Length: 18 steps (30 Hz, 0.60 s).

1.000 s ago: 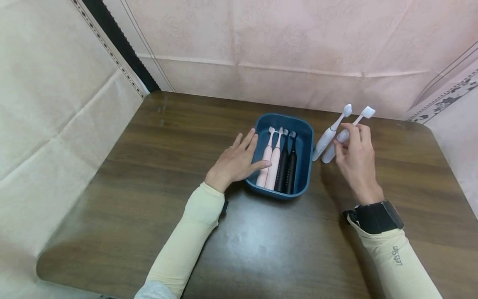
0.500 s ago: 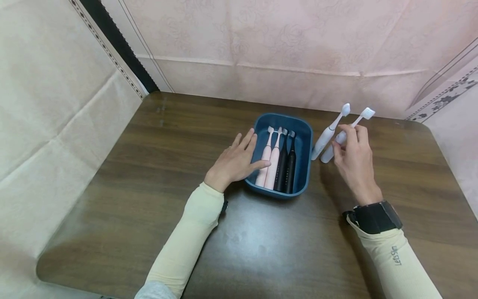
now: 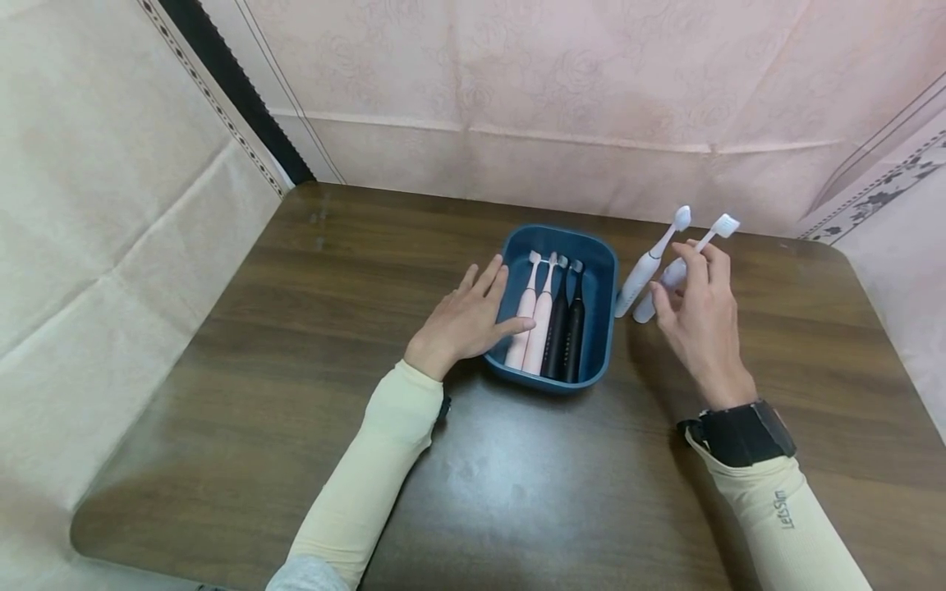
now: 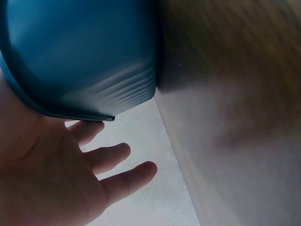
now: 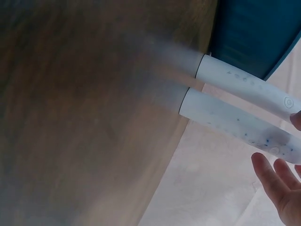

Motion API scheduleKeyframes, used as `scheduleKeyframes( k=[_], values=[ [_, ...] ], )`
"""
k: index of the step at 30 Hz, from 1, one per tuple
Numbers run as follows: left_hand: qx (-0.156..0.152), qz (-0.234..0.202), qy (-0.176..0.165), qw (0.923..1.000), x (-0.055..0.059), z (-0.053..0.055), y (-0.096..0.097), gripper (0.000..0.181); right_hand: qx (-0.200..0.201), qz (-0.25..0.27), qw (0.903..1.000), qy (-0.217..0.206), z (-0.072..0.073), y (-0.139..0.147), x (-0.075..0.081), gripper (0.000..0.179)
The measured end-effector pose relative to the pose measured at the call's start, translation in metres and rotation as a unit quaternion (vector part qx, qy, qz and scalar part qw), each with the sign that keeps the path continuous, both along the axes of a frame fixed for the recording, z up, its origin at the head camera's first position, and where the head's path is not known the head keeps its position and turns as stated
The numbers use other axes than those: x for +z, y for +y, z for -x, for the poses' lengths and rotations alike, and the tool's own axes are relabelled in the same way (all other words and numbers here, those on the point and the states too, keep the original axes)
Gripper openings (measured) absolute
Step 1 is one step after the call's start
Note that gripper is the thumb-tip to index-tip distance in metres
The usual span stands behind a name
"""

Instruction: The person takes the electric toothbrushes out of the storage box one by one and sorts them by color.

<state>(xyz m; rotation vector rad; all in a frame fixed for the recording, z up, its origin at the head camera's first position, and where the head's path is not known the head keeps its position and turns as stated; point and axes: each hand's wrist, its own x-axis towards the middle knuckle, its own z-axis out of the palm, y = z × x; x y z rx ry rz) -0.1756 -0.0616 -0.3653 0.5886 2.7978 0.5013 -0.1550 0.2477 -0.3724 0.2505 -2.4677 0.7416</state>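
A blue plastic bin point(image 3: 604, 328) holds two pink electric toothbrushes point(image 3: 542, 324) and two black ones point(image 3: 574, 336) side by side. My left hand point(image 3: 469, 316) rests on its left rim, fingers straight and thumb reaching over the inside. Right of the bin, two white electric toothbrushes stand upright: the nearer one to the bin point(image 3: 639, 277) and the farther one point(image 5: 225, 117). Around the farther one, my right hand point(image 3: 702, 308) has its thumb and fingers spread apart. The right wrist view shows a gap between those fingers and the handle, with the thumb tip at the frame's edge.
The brown wooden table point(image 3: 296, 394) has rounded corners and stretches left and forward of the bin. Pale patterned cloth point(image 3: 576, 98) hangs just behind its far edge. More cloth point(image 3: 96, 230) hangs along the left side.
My right thumb and fingers have come off the farther white toothbrush and spread, and it stays upright. My left hand and the bin keep their place.
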Motion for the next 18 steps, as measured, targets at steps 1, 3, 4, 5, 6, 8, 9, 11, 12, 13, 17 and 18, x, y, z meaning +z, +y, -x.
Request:
scheduleKeyframes(
  k=[1,3,4,5,6,8,9,11,12,13,17,18],
  values=[
    [0.0,0.0,0.0,1.0,0.0,0.0,0.0,0.092,0.0,-0.001,1.0,0.002,-0.001,0.0,0.0,0.06],
    [0.0,0.0,0.001,1.0,0.0,0.0,0.0,0.092,0.001,-0.002,1.0,0.008,-0.002,0.001,0.001,0.059],
    [0.0,0.0,0.0,1.0,0.0,0.0,0.0,0.092,0.002,-0.003,0.9999,0.012,-0.003,0.002,0.001,0.059],
    [-0.001,0.0,0.0,1.0,0.0,0.0,0.0,0.093,0.004,-0.003,0.9999,0.015,-0.004,0.002,0.001,0.059],
    [-0.001,-0.001,0.0,1.0,0.0,0.0,0.0,0.093,0.005,-0.002,0.9998,0.018,-0.006,0.002,0.002,0.059],
    [-0.002,0.0,0.001,1.0,0.001,0.0,0.001,0.092,0.006,0.0,0.9997,0.025,-0.008,0.002,0.002,0.059],
    [-0.002,0.001,0.001,1.0,0.001,0.0,0.001,0.092,0.006,0.002,0.9996,0.027,-0.009,0.002,0.002,0.059],
    [-0.002,0.001,0.001,1.0,0.001,0.0,0.001,0.092,0.006,0.005,0.9995,0.03,-0.011,0.002,0.002,0.059],
    [-0.002,0.001,0.001,1.0,0.001,0.0,0.0,0.092,0.005,0.006,0.9995,0.031,-0.013,0.002,0.002,0.06],
    [-0.002,0.001,0.001,1.0,0.001,0.0,0.0,0.092,0.004,0.005,0.9995,0.032,-0.014,0.002,0.002,0.06],
    [-0.003,0.001,-0.003,1.0,0.001,0.0,0.0,0.093,0.003,0.001,0.9995,0.033,-0.019,0.004,0.001,0.06],
    [-0.003,0.001,-0.004,1.0,0.001,0.0,0.0,0.093,0.002,0.001,0.9995,0.031,-0.02,0.005,0.001,0.06]
  ],
)
